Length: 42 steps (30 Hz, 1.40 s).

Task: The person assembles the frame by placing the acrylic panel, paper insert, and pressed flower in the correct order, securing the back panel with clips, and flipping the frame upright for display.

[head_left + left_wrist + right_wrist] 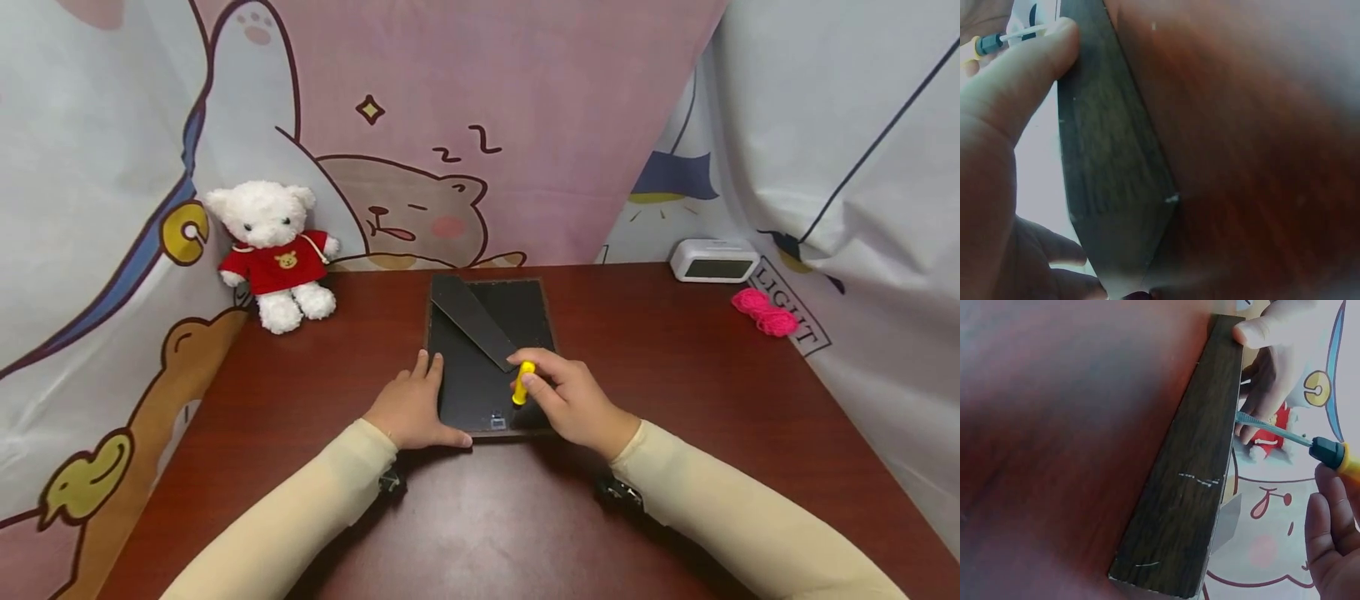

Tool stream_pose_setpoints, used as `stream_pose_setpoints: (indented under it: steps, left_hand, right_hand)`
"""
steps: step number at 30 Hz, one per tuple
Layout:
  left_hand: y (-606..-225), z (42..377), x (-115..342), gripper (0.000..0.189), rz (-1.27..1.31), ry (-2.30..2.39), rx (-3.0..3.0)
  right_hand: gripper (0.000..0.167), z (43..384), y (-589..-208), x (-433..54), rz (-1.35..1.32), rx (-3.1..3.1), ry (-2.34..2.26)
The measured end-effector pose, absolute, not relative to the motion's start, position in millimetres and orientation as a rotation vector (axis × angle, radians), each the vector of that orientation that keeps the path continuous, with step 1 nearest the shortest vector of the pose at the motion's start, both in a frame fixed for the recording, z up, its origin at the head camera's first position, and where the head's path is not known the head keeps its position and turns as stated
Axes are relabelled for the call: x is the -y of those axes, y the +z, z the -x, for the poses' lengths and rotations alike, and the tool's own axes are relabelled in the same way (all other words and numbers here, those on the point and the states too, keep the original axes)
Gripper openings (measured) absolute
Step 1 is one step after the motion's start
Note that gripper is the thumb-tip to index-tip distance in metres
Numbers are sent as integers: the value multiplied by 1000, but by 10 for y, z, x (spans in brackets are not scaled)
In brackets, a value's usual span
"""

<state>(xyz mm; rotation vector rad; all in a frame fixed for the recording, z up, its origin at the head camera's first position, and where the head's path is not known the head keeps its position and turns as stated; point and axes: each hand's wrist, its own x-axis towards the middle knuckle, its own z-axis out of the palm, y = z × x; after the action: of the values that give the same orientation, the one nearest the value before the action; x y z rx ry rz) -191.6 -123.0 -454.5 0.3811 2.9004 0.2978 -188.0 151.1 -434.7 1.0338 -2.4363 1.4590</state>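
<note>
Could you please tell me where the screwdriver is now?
In the head view, the screwdriver is just right of centre, held in the right hand over the near end of the black panel, beside a small metal fitting.

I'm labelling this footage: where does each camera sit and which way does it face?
Head: on the head, facing forward and down at the table, frame and screwdriver; left hand, right hand and sleeves show.
Left wrist: worn there, facing the frame's near edge; left hand large, part of the right hand at upper left.
Right wrist: worn there, facing the same edge; right hand's fingers by the screwdriver, left hand at upper right.
Both wrist views share the edge and screwdriver.
</note>
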Motion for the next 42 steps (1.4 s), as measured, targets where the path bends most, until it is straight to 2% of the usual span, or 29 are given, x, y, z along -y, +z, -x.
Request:
stream_pose_setpoints:
  steps: [10,27,42]
  left_hand:
    - [-4560,2127,1265,145,-349,294,-2912]
    - [-4548,2237,1269,143,-301,360,-2888]
    - [-4599,2310,1298,145,-291,365,-2874]
  right_hand:
    - [29,2076,-4334,-1487,-937,2487,1473]
    - [32,2194,-4422,-1473,-866,2454,1490]
    - [33,2384,-4428,-1396,-672,2481,1570]
